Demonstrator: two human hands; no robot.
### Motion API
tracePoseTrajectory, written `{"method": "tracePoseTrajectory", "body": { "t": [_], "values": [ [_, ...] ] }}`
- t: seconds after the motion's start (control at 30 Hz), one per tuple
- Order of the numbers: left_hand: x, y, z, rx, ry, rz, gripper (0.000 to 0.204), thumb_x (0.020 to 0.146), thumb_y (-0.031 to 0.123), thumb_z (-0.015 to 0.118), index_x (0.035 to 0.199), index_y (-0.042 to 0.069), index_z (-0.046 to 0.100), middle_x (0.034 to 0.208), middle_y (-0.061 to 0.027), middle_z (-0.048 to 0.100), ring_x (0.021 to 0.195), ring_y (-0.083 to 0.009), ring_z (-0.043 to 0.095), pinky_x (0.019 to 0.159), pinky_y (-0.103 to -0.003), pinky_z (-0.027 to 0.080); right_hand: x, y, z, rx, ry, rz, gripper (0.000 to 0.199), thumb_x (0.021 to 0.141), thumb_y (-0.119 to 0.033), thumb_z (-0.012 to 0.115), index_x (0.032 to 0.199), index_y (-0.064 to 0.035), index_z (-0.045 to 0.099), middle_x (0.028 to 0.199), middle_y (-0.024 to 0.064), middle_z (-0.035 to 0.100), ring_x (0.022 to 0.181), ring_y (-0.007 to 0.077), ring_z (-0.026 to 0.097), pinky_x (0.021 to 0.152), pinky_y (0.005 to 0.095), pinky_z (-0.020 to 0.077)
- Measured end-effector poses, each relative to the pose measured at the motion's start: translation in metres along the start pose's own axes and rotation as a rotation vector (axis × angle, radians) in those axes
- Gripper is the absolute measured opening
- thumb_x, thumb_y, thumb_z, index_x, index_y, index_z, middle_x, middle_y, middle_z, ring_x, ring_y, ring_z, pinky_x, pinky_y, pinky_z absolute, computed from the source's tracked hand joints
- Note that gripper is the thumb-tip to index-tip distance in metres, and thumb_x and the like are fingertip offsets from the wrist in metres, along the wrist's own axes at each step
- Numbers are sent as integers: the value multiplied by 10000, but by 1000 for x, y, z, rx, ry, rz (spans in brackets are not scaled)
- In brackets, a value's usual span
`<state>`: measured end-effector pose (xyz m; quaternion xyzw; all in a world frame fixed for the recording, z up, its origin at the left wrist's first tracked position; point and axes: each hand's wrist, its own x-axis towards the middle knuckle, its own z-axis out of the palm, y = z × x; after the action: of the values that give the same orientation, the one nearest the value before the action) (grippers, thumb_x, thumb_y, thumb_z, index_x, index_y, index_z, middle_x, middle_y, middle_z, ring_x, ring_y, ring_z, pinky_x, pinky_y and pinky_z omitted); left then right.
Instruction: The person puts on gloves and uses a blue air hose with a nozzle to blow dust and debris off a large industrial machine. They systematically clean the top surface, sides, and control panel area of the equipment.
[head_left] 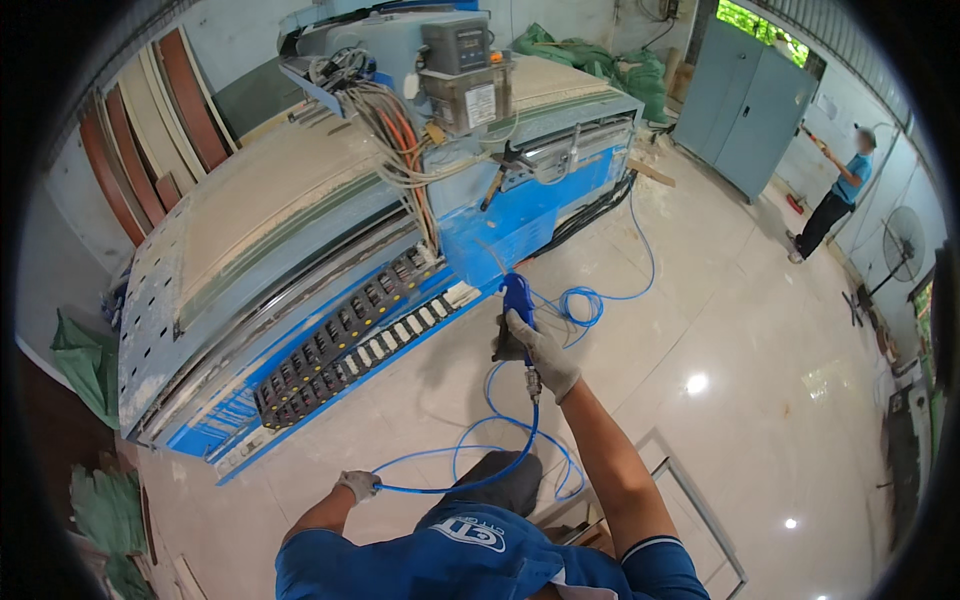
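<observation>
Beside a dusty blue machine (565, 210), above glossy floor tiles (720, 330), the right hand's (543, 357) fingers grip a blue air gun (517, 297). The left hand's (358, 485) fingers clasp its blue hose (420, 490); a grey cabinet (745, 105) stands beyond.

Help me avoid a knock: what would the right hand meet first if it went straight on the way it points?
Likely the blue machine panel ahead, the blue air gun in the right hand leading; depth is unclear.

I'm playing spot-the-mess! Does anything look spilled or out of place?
Yes, a bit. The blue hose, held by the left hand, loops loosely across the floor, not neatly coiled. Pale debris lies scattered near the machine, beside a loose wooden board, as though unswept.
</observation>
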<state>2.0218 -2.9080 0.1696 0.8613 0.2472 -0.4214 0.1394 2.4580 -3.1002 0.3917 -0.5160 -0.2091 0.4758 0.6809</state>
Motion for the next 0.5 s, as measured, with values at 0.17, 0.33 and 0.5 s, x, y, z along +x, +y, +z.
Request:
{"method": "tracePoseTrajectory", "body": {
  "t": [0.17, 0.33, 0.5],
  "values": [
    [32, 76, -49, -108, 115, 34, 269, 818, 314, 569, 1071, 264, 646, 1072, -10, 659, 994, -241, 622, 834, -464, 427, 19, -37, -77, 496, -68, -45, 491, 918, -469, 517, 1132, -27, 521, 1007, 149, 625, 981, 260, 612, 911, 433, 465],
    [116, 150, -116, -127, 178, 92, 227, 812, 265, 583, 1027, 234, 652, 1002, -38, 674, 971, -254, 631, 793, -440, 471, 61, -88, -186, 515, 5, -67, 496, 938, -482, 465, 1160, -40, 508, 1007, 141, 612, 1013, 298, 595, 934, 451, 449],
    [194, 220, -207, -36, 66, 120, 213, 786, 218, 620, 995, 214, 655, 975, -53, 679, 936, -272, 640, 767, -424, 491, 148, -158, -264, 82, 125, -4, 496, 893, -467, 572, 1097, -16, 533, 827, 99, 619, 782, 189, 633, 753, 331, 524]
  ]
}}
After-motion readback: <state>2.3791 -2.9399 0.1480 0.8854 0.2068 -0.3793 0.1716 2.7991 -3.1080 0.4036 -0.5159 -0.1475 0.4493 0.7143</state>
